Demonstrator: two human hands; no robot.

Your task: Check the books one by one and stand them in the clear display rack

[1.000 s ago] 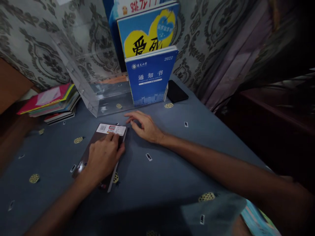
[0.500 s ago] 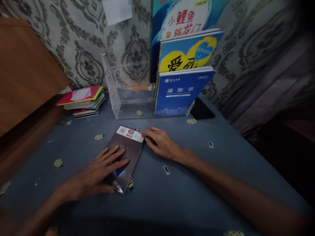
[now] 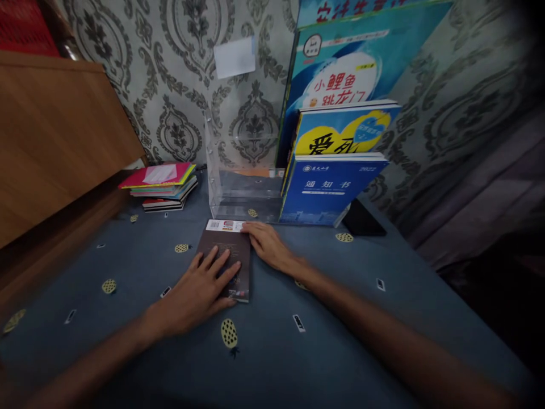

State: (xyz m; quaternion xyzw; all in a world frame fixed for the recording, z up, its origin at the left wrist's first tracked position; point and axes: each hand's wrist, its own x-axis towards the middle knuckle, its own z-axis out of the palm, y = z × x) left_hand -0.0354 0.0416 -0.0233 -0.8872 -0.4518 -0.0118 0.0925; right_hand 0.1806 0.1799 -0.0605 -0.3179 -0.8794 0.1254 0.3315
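Observation:
A dark brown book (image 3: 235, 245) lies flat on the cloth-covered table, a white label with a barcode along its far edge. My left hand (image 3: 200, 289) rests on its lower left part, fingers spread and palm down, covering some of the cover. At the book's far right corner, my right hand (image 3: 269, 244) has its fingers together, gripping the edge; the thumb is mostly hidden. Just beyond the book stands a clear acrylic book rack (image 3: 215, 196). Its right side holds a blue booklet (image 3: 330, 196), a blue and yellow book (image 3: 304, 139) behind it, and taller teal books (image 3: 340, 45).
To the left of the rack is a stack of books and notebooks (image 3: 164, 190) with a pink one on top. A black flat object (image 3: 364, 218) lies to the right of the rack. A wooden cabinet (image 3: 63, 142) borders the left side; patterned wallpaper (image 3: 183, 74) covers the wall.
The book has turned from slanted to nearly straight and sits closer to the rack, with both hands still on it. The camera view has tilted up, showing more of the wall.

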